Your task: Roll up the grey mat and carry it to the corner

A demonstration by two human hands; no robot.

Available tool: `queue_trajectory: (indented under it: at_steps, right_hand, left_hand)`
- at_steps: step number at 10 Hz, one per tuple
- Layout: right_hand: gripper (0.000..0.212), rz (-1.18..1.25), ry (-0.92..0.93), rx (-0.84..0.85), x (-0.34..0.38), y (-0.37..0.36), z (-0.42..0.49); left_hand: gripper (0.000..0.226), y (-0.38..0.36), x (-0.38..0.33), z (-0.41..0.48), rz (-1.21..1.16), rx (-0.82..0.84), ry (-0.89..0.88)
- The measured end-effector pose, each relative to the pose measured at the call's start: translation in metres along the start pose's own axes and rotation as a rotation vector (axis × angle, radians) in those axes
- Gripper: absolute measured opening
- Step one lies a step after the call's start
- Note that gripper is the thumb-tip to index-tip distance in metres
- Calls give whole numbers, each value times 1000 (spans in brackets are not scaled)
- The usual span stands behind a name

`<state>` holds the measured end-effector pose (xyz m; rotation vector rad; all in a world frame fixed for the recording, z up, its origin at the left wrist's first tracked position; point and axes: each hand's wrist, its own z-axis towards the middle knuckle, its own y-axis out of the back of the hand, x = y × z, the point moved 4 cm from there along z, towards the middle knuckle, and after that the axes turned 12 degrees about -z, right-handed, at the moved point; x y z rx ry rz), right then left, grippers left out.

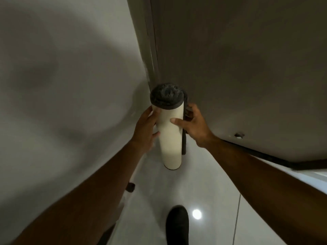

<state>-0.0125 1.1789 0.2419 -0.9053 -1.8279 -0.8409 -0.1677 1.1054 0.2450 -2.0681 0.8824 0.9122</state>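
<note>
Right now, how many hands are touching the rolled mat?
2. The left hand presses on the left side of the rolled mat, and the right hand grips its right side, thumb across the front. The mat stands upright in the corner.

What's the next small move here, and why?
Probably ease both hands off, one at a time, and check that it stays up. The rolled mat already stands upright on the floor in the corner, the left hand and right hand flanking its upper part.
</note>
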Motion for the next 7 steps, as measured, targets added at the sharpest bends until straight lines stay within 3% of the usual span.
queue_trajectory:
  at_steps: [1,3,5,6,7]
  right_hand:
    - [64,-5,-53,67,-8,-18,43]
    - [58,-172,-44,114,-13,-43,93]
    - [67,-375,-21,94,-5,-33,94]
    - [72,-322,-4,104,13,-25,80]
    - [74,-318,47,82,28,-8,59]
  left_hand:
    - [69,17,2,35,-6,-59,34]
    - [61,29,7,79,-55,-125,76]
    - [60,16,17,66,-119,-253,24]
    - [69,16,18,57,-151,-354,70]
    - [61,8,5,46,-117,-396,1]
